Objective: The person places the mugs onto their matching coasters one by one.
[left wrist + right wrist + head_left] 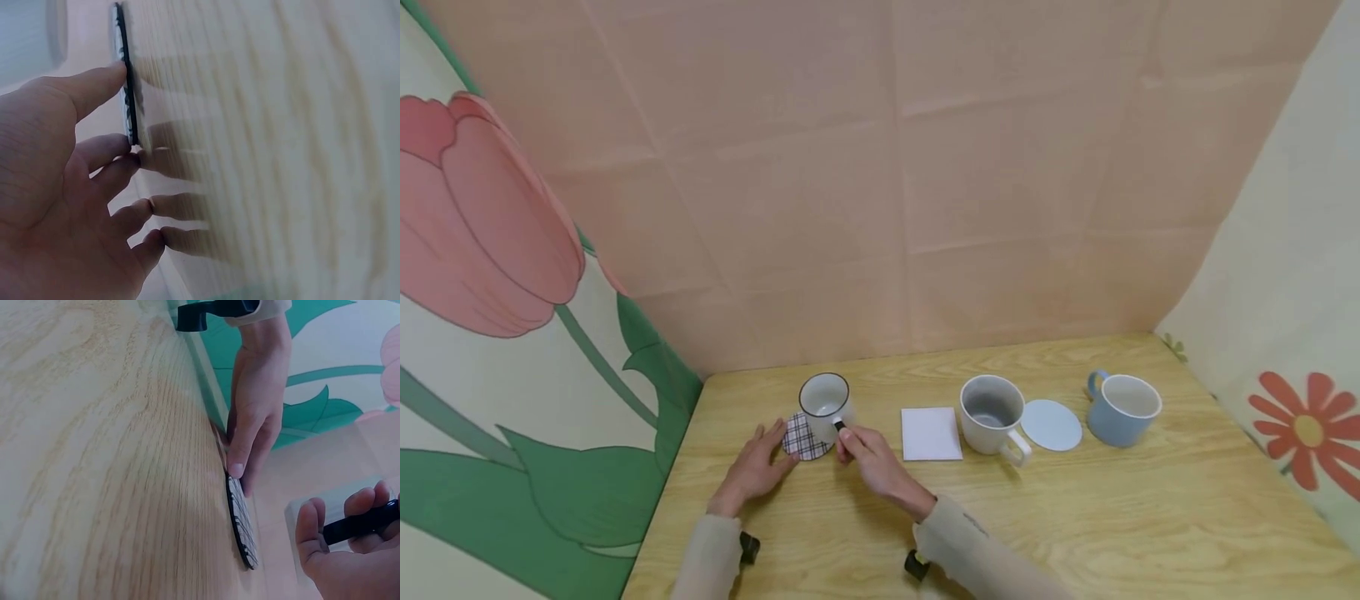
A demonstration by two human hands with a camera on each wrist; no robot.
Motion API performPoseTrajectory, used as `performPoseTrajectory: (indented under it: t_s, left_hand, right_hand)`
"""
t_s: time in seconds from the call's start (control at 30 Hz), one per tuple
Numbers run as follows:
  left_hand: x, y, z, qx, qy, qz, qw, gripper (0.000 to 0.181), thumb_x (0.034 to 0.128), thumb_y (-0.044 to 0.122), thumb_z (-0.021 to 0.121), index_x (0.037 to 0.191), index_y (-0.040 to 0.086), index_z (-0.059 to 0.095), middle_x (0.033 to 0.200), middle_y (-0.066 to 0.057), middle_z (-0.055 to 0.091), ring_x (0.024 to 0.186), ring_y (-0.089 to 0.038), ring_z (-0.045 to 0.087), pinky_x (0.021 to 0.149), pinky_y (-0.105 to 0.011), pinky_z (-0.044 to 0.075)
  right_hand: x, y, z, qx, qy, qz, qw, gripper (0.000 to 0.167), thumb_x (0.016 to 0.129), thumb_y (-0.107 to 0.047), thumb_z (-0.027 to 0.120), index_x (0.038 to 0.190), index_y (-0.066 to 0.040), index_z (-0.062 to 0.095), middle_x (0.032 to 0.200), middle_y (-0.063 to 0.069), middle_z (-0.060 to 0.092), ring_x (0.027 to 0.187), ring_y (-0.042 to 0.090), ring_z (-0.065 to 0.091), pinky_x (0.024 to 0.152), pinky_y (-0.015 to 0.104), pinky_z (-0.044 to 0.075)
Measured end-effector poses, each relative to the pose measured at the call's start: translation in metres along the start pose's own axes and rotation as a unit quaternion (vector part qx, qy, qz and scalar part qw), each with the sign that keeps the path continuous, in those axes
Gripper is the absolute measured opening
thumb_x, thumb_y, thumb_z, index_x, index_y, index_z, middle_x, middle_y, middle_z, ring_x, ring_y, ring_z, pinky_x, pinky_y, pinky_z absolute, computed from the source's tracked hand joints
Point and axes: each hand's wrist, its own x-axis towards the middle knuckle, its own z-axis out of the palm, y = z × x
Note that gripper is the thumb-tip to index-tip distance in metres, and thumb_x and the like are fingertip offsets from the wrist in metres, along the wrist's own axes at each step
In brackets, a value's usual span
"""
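A white enamel mug [825, 397] with a dark rim is held up over the back right part of a round plaid coaster [803, 442]. Its black handle [359, 525] is gripped by my right hand [874, 462] between thumb and fingers. My left hand [756, 467] rests on the table at the coaster's left side. Seen from the left wrist, the thumb and index fingertip touch the edge of the coaster [128, 94], while the other fingertips press on the wood. The coaster lies flat, its dark underside edge showing in the right wrist view.
Right of the hands lie a square white coaster [931, 434], a white mug [977, 433] with its handle toward the front, a round pale blue coaster [1051, 425] and a blue mug [1112, 425]. The wooden table [1112, 517] ends at a pink backdrop [887, 208].
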Motion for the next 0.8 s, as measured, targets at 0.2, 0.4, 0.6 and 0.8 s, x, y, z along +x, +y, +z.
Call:
performPoseTrajectory:
  t_s: [0.2, 0.4, 0.6, 0.8]
  left_hand:
    - [0.000, -0.001, -0.001, 0.001, -0.004, -0.008, 1.0000, 0.073, 0.1075, 0.041, 0.063, 0.168, 0.013, 0.034, 0.178, -0.009, 0.024, 0.165, -0.045, 0.010, 0.129, -0.072, 0.015]
    - [0.000, 0.000, -0.002, 0.003, -0.001, -0.006, 1.0000, 0.071, 0.1078, 0.040, 0.063, 0.167, 0.011, 0.036, 0.177, -0.012, 0.026, 0.164, -0.048, 0.012, 0.128, -0.073, 0.016]
    - [0.001, 0.001, -0.002, 0.004, -0.001, -0.002, 1.0000, 0.070, 0.1076, 0.038, 0.064, 0.166, 0.010, 0.037, 0.176, -0.013, 0.027, 0.163, -0.049, 0.012, 0.128, -0.073, 0.016]
    - [0.003, 0.001, -0.001, 0.007, -0.003, -0.006, 1.0000, 0.069, 0.1080, 0.038, 0.063, 0.167, 0.013, 0.037, 0.177, -0.012, 0.027, 0.164, -0.049, 0.012, 0.128, -0.074, 0.017]
  right_hand:
    - [0.005, -0.002, 0.000, 0.000, -0.009, -0.002, 1.0000, 0.043, 0.118, -0.020, 0.036, 0.097, 0.007, 0.062, 0.098, 0.028, 0.065, 0.092, 0.023, 0.061, 0.085, 0.025, 0.054]
    - [0.011, -0.005, 0.000, 0.004, -0.020, -0.014, 0.9997, 0.043, 0.118, -0.019, 0.035, 0.097, 0.010, 0.060, 0.096, 0.029, 0.062, 0.093, 0.033, 0.063, 0.085, 0.029, 0.057]
    - [0.018, -0.008, -0.001, 0.000, -0.032, -0.015, 0.9994, 0.045, 0.118, -0.020, 0.034, 0.097, 0.010, 0.060, 0.096, 0.025, 0.063, 0.092, 0.031, 0.062, 0.090, 0.043, 0.060]
    - [0.022, -0.007, 0.001, 0.013, -0.047, -0.004, 0.9988, 0.043, 0.118, -0.020, 0.034, 0.099, 0.008, 0.059, 0.100, 0.028, 0.061, 0.095, 0.032, 0.061, 0.092, 0.044, 0.059]
